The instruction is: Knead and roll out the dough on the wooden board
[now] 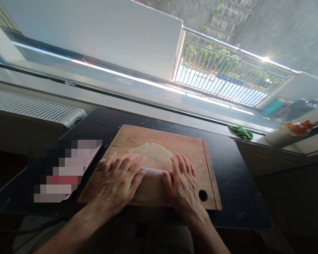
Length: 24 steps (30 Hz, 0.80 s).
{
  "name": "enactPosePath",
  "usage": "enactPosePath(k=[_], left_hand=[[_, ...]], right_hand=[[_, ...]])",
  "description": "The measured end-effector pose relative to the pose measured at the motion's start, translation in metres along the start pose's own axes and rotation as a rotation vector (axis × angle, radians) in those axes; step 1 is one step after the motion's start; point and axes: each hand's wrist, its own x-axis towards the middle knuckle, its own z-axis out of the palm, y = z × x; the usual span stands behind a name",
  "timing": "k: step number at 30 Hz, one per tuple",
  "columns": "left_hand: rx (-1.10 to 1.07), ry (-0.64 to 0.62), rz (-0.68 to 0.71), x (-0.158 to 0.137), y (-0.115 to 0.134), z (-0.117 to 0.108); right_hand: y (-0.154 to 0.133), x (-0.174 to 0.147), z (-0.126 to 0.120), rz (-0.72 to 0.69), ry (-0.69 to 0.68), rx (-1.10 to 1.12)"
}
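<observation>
A rolling pin (152,171) lies across the wooden cutting board (193,148), its middle pale with a reddish edge. Near its left end my left hand (119,176) is closed over it, fingers across the top and thumb on the near side. My right hand (184,180) holds the other end in the same way, thumb pointing inward. Just beyond the pin, a flat piece of pale dough (153,153) with an uneven far edge is spread on the board. Both hands partly hide the pin and the dough's near edge.
The board rests on a dark table (228,176) with small crumbs at its far side. A blurred-out flat object (69,169) lies left of the board. A radiator (37,106), a green cloth (241,132) and a pale container (283,135) are by the window.
</observation>
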Motion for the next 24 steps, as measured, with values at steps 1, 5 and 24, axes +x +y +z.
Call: enactPosePath(k=[1, 5, 24], left_hand=[[0.003, -0.001, 0.007, -0.002, 0.0, 0.0], [0.014, -0.021, 0.041, -0.037, 0.0, -0.007], [-0.098, -0.092, 0.16, 0.104, 0.044, 0.037]], right_hand=[[0.0, -0.001, -0.001, -0.011, 0.001, -0.003], [-0.001, -0.041, -0.005, -0.14, 0.022, -0.017], [0.001, -0.059, 0.004, 0.027, 0.005, 0.063]])
